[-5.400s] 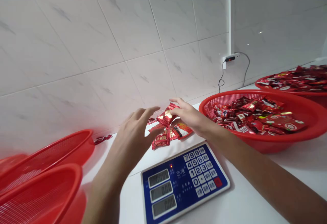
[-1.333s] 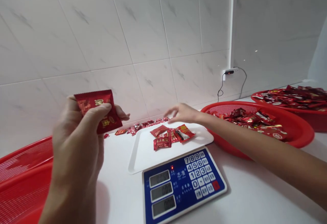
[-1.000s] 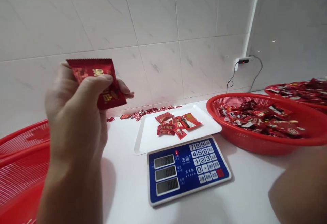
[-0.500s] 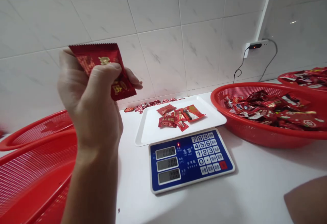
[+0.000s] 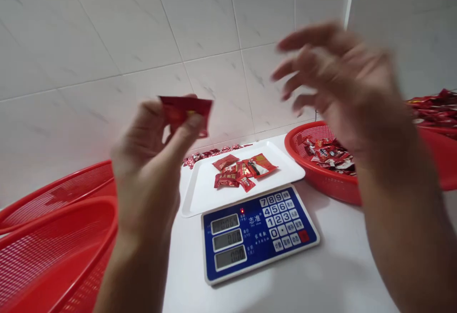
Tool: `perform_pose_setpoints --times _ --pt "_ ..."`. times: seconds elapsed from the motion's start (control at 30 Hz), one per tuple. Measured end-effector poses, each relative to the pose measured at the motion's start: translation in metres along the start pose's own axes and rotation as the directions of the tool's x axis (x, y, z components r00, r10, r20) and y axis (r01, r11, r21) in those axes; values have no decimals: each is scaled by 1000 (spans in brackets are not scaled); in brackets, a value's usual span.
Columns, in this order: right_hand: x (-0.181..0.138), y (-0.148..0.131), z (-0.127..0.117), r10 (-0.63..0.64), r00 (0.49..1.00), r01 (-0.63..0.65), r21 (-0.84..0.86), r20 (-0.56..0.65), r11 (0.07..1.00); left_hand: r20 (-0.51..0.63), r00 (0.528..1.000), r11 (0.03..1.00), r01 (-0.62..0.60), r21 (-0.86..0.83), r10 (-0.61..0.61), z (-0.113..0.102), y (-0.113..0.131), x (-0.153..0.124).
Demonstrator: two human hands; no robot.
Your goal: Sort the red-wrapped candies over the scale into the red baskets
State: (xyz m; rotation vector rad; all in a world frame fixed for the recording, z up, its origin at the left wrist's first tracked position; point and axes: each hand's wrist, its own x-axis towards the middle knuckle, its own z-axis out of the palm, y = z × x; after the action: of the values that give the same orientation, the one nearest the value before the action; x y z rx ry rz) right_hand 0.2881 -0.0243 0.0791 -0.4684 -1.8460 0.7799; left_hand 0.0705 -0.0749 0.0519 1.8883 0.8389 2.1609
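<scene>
Well, in the head view the left hand (image 5: 150,156) pinches a red packet (image 5: 173,106) between thumb and fingers, held up so that it appears above the left end of a white tray (image 5: 200,191), on which a small cluster of packets (image 5: 230,176) lies. Raised across from it, the right hand (image 5: 350,80) is blurred, its fingers loosely curled and well parted, in front of a red basket (image 5: 335,190) holding more wrapped pieces (image 5: 326,156), while a blue scale panel (image 5: 262,244) sits just before the tray.
</scene>
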Motion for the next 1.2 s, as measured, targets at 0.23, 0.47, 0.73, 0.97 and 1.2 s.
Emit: perform_pose_setpoints --times 0.23,0.47,0.73,0.97,1.2 --pt "3 34 28 30 928 -78 117 370 990 275 905 902 383 -199 -324 32 -15 -30" --pt "9 51 -11 133 991 -131 -313 -14 941 527 769 872 79 484 -362 19 -60 -6" --pt "6 54 -27 203 967 -252 -471 -153 845 614 318 578 -209 789 -723 0 -119 -12" --pt "5 53 -24 236 966 -257 -501 -107 826 702 434 650 -289 703 -566 1 -115 -23" --pt "3 51 -26 237 965 -260 -511 -112 819 667 533 547 -391 740 -521 4 -107 -26"
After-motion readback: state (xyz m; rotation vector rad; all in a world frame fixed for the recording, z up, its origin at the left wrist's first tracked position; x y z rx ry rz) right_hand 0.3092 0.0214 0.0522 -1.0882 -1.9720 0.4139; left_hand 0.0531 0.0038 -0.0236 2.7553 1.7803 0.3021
